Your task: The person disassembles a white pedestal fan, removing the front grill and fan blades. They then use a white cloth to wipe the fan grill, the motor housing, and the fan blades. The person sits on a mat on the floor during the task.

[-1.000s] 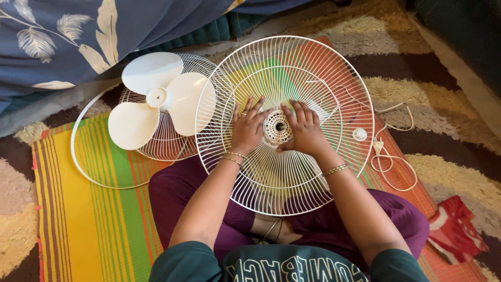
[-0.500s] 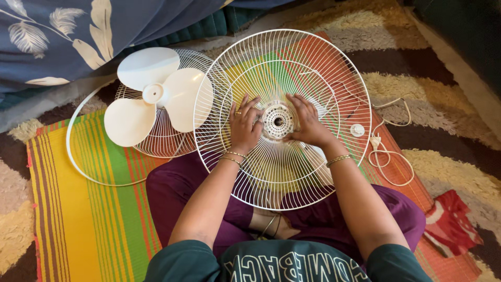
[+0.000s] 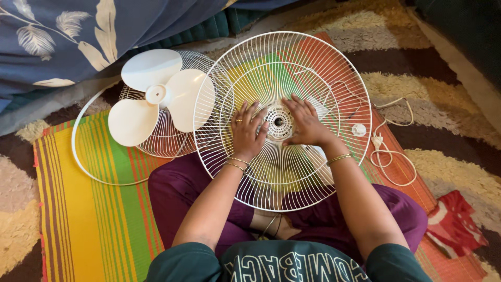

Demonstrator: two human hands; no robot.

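Sitting cross-legged on the striped mat (image 3: 94,219), the person is resting the wire fan guard (image 3: 284,112) on their lap; both hands, left hand (image 3: 247,133) and right hand (image 3: 305,125), are pressing flat beside its hub (image 3: 278,122), having crept closer since a second ago. Fan blade (image 3: 156,96) is lying beyond.

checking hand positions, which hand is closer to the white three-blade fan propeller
Left. The left hand lies on the wire guard just right of the fan propeller in the picture, while the right hand sits beyond the guard's centre hub, farther away.

At ten o'clock, a white three-blade fan propeller (image 3: 156,96) lies on a second wire grille (image 3: 156,141); at three o'clock, a coiled white cord (image 3: 389,156).
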